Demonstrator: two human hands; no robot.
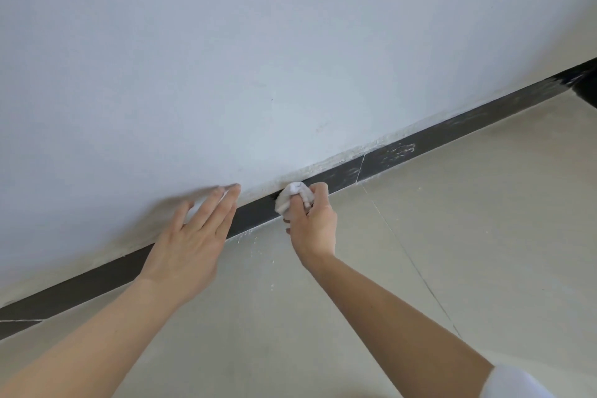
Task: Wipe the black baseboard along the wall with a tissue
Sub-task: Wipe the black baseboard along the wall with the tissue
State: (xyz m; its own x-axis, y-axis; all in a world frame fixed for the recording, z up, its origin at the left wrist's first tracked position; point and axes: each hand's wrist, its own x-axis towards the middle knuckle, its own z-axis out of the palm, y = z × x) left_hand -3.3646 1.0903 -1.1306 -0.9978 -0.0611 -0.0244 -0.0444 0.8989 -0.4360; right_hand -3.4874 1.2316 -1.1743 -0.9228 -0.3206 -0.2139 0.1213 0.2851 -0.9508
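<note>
The black baseboard (426,142) runs diagonally from lower left to upper right where the pale wall (258,58) meets the floor. My right hand (311,226) grips a crumpled white tissue (292,199) and presses it against the baseboard's face and top edge. My left hand (190,242) lies flat with fingers spread, its fingertips on the wall just above the baseboard, left of the tissue. To the right of the tissue the baseboard carries white dusty smears (399,150); the stretch between my hands looks darker and cleaner.
The beige tiled floor (452,220) spreads to the right and front, with a thin grout line (410,255). White crumbs (255,244) lie on the floor below the baseboard. A dark patch (586,87) sits at the far right edge.
</note>
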